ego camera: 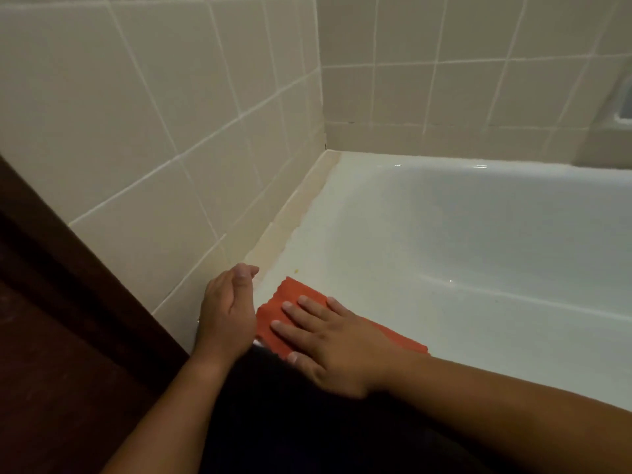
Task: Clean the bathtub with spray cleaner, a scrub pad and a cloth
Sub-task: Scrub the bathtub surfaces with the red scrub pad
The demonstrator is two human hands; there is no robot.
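A white bathtub (444, 241) fills the right half of the view, its flat rim running along the tiled wall to the far corner. An orange cloth (273, 319) lies flat on the near end of the rim. My right hand (335, 347) presses flat on the cloth, fingers spread and pointing left. My left hand (227, 311) rests beside the cloth's left edge against the wall, fingers loosely curled, holding nothing. A small yellow speck (297, 269) sits on the rim just beyond the cloth. No spray bottle or scrub pad is in sight.
Beige tiled walls (154, 114) meet at the far corner. A yellowish stained strip (301, 203) runs along the rim by the wall. A dark wooden frame (51, 268) stands at the left. A soap recess (620, 107) shows at the far right.
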